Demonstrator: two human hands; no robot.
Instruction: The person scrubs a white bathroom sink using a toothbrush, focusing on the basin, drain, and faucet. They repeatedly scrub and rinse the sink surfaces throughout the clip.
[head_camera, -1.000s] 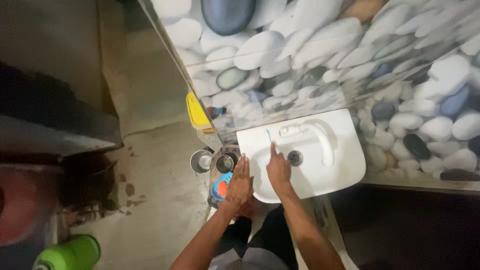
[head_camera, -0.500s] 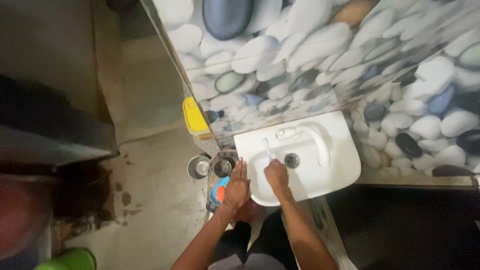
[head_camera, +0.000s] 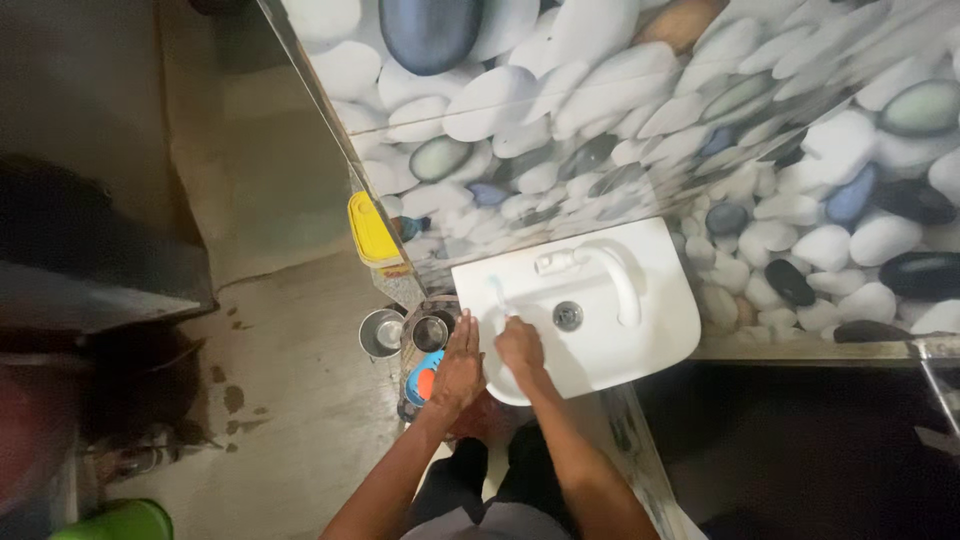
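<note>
White basin (head_camera: 640, 345): wall-hung, its front rim nearest the person.
Left hand (head_camera: 458, 372): open and flat, palm down on the basin's left rim, holding nothing.
Right hand (head_camera: 521, 345): closed around a toothbrush (head_camera: 497, 296), its bristle end over the bowl's back edge.
Change: a second ago this hand only pointed with one finger; now it grips the brush, probably scrubbing the bowl.
Beyond: drain (head_camera: 567, 315), white tap (head_camera: 610, 270), pebble-print wall (head_camera: 640, 120).

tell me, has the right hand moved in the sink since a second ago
Yes. The right hand with the toothbrush drew back from the drain toward the sink's front rim.
</note>
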